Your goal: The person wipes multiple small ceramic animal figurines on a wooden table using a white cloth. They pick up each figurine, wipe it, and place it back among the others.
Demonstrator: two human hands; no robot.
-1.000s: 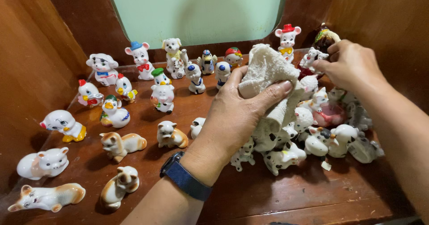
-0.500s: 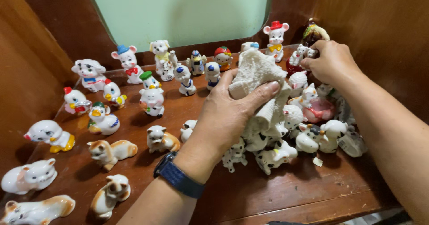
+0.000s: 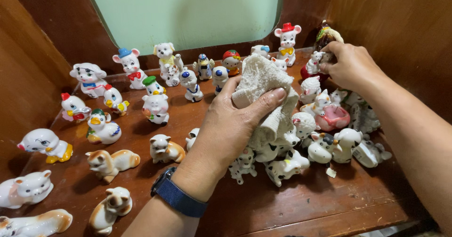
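Left hand (image 3: 230, 128) bunched around white cloth (image 3: 263, 96), above the spotted figurines mid-shelf; right hand (image 3: 348, 65) pinching small white figurine (image 3: 314, 63) at the back corner. Best lifted straight up, clear of neighbours, then wiped gently on wooden shelf (image 3: 282, 208).

Figurines (image 3: 155, 107) spread across shelf (image 3: 301, 208); cloth (image 3: 261, 84) at frame centre; dense figurine cluster (image 3: 325, 124) right; window (image 3: 188, 11) behind, top.
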